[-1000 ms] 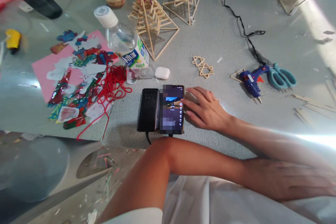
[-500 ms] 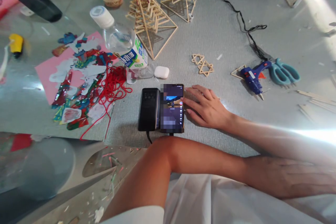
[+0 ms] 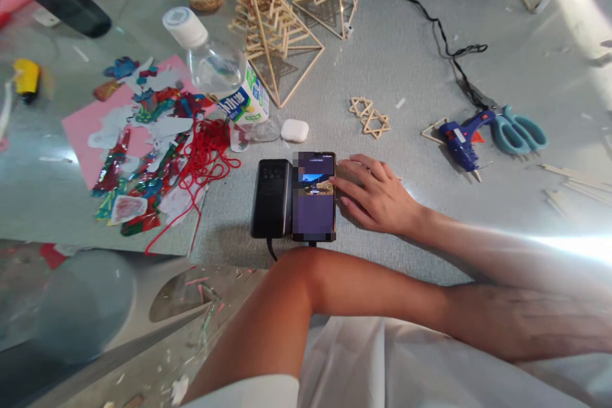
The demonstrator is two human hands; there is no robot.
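Observation:
A phone (image 3: 318, 213) with its screen lit lies face up on the table, part of its picture blurred into squares. My right hand (image 3: 377, 194) rests just right of it, fingers spread; one fingertip touches the right edge of the screen. Against the phone's left side lies a black power bank (image 3: 271, 201), a cable coming from its lower end. My left arm crosses in front of me, and my left hand (image 3: 540, 322) is smeared at the lower right, its fingers not clear. Two small wooden stick stars (image 3: 375, 123) lie beyond the phone.
Pyramid frames of sticks (image 3: 282, 44) stand at the back. A clear bottle (image 3: 224, 76), a white case (image 3: 295, 131), red yarn (image 3: 210, 153) and foil scraps (image 3: 153, 108) lie left. On the right are a blue glue gun (image 3: 459, 143), scissors (image 3: 519, 131) and a black cord (image 3: 433, 19).
The phone screen's content has changed, with the side icons gone and the picture different. My right hand stays in place beside it.

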